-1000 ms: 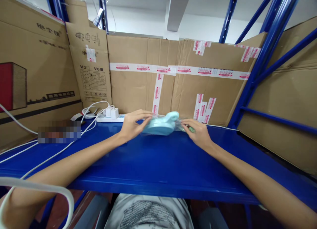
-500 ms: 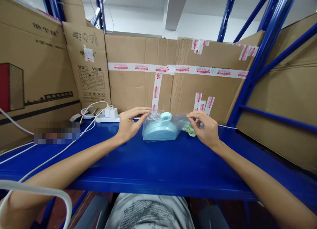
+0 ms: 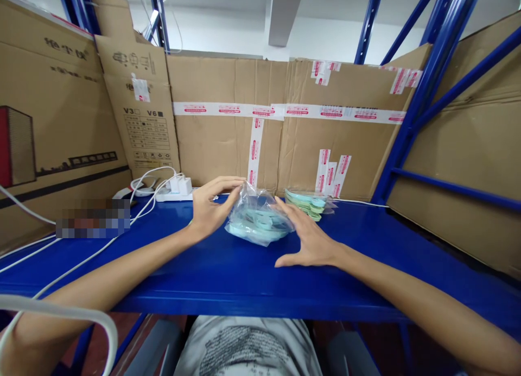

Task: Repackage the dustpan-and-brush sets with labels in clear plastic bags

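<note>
A clear plastic bag point(image 3: 255, 202) with light-blue round pieces point(image 3: 260, 224) in it lies on the blue table point(image 3: 244, 278). My left hand point(image 3: 214, 206) pinches the bag's upper left edge between thumb and fingertips. At the bag's right side is my right hand point(image 3: 307, 235), fingers apart and thumb stretched out, its fingertips against or very near the plastic. Behind that hand sits a small stack of bagged light-blue and green pieces point(image 3: 311, 202).
White plugs point(image 3: 181, 186) stand on a power strip at the back left, with white cables point(image 3: 136, 218) running forward. Cardboard panels point(image 3: 220, 148) wall the back and sides. A blue metal post point(image 3: 407, 126) rises at the right.
My right hand has let go of the bag's right corner, opened and moved left and down. The bag has sunk and crumpled, its pieces now lying flatter. The stack behind shows more fully.
</note>
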Demonstrator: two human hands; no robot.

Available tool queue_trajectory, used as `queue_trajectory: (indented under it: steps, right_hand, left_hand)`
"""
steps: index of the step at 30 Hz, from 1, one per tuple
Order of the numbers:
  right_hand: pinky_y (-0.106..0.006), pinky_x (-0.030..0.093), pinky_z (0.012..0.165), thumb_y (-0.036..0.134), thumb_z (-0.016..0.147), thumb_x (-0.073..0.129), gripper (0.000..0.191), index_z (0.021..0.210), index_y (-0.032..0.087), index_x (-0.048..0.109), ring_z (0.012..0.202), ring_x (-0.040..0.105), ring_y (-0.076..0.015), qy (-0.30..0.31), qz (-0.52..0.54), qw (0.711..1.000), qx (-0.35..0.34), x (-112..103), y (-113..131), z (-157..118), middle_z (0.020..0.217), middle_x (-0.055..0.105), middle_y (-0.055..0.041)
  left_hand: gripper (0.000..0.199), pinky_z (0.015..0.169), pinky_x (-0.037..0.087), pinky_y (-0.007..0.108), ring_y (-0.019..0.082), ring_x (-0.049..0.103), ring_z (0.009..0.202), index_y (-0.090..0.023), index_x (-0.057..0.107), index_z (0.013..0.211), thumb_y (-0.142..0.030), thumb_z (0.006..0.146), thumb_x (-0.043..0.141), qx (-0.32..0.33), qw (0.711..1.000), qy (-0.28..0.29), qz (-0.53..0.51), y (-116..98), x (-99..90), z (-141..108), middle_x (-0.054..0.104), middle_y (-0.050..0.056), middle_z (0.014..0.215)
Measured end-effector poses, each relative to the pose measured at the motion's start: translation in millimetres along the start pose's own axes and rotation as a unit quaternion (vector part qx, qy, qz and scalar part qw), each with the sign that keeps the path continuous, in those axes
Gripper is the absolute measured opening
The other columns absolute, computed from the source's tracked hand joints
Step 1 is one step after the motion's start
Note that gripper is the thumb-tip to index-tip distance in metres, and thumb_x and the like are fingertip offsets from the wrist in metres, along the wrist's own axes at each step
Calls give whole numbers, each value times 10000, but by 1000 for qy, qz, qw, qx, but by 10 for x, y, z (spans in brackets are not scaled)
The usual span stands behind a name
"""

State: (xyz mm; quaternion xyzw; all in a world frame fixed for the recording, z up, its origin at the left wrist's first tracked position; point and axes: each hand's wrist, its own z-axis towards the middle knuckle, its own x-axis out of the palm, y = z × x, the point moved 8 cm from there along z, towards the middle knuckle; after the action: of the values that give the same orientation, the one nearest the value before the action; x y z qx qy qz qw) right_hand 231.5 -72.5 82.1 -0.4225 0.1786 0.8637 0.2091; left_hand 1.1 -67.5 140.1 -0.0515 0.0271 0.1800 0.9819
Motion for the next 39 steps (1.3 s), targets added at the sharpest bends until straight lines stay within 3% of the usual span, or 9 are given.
queue_trajectory:
  steps: [2,6,10,15,24,30,34,36,39]
  right_hand:
    - [-651,445,1205,719,711,901,1455,1760,318,-25,1515,482,-451,-17,-41,999,12,98,74,-10,1674,469,-205]
    - [-578,565,1115,587,891,818,1228,1762,326,-8,1389,638,-391,-88,-53,995,14,120,199,-25,1590,584,-182]
    - [-515,577,1131,429,997,736,889,1739,335,256,1398,647,-343,-132,-59,989,-40,-1,348,-41,1611,571,-155]
    - [-453,619,1072,268,1061,613,462,1522,297,631,1308,716,-284,-126,-50,988,-78,-62,401,-34,1633,545,-153]
    - [-486,625,1063,220,1061,547,330,1239,294,816,1250,751,-281,-128,-4,991,-32,-187,71,38,1372,765,-77]
    - [-382,654,972,228,1074,552,318,1222,312,821,1098,808,-232,-189,44,980,-40,-509,90,9,1196,834,-20]
    - [-388,676,909,339,1070,599,261,1102,303,856,980,828,-254,-210,25,977,-26,-612,117,-28,1045,856,-26]
    - [-417,683,907,394,1060,622,255,1057,302,860,962,826,-272,-228,25,973,-10,-675,110,-34,989,855,-31]
    - [-420,706,823,438,1029,685,215,1053,282,832,894,825,-273,-289,78,953,39,-804,-7,-49,924,842,-41]
  left_hand:
    - [145,854,683,322,187,811,964,-195,812,1027,-112,963,713,41,999,-5,19,-107,-18,-7,844,68,1063]
    - [236,871,686,343,199,814,984,-223,804,1106,-71,946,717,118,992,-4,40,-329,-27,-55,842,58,1101]
    - [240,862,692,365,209,812,981,-233,790,1134,-96,948,724,126,990,-25,55,-378,-70,-58,839,56,1108]
    - [200,852,673,339,191,792,967,-214,765,1103,-96,955,702,104,992,-39,67,-298,-70,-8,829,58,1074]
    - [122,725,627,248,147,758,854,-176,761,1045,-232,1019,656,-4,999,9,32,137,14,42,808,65,997]
    - [236,711,636,232,123,751,809,-227,694,1251,-222,1015,685,22,998,-19,-47,11,-81,48,773,33,1012]
    - [661,768,669,272,185,787,961,-275,453,1549,-292,969,769,-27,982,111,-149,26,169,-13,756,90,1190]
    - [680,809,678,299,218,787,1030,-281,432,1569,-344,978,764,-58,964,178,-190,62,295,-59,755,109,1218]
    - [590,838,685,344,246,793,1056,-283,456,1548,-450,1031,685,-120,932,217,-265,163,393,-96,768,119,1215]
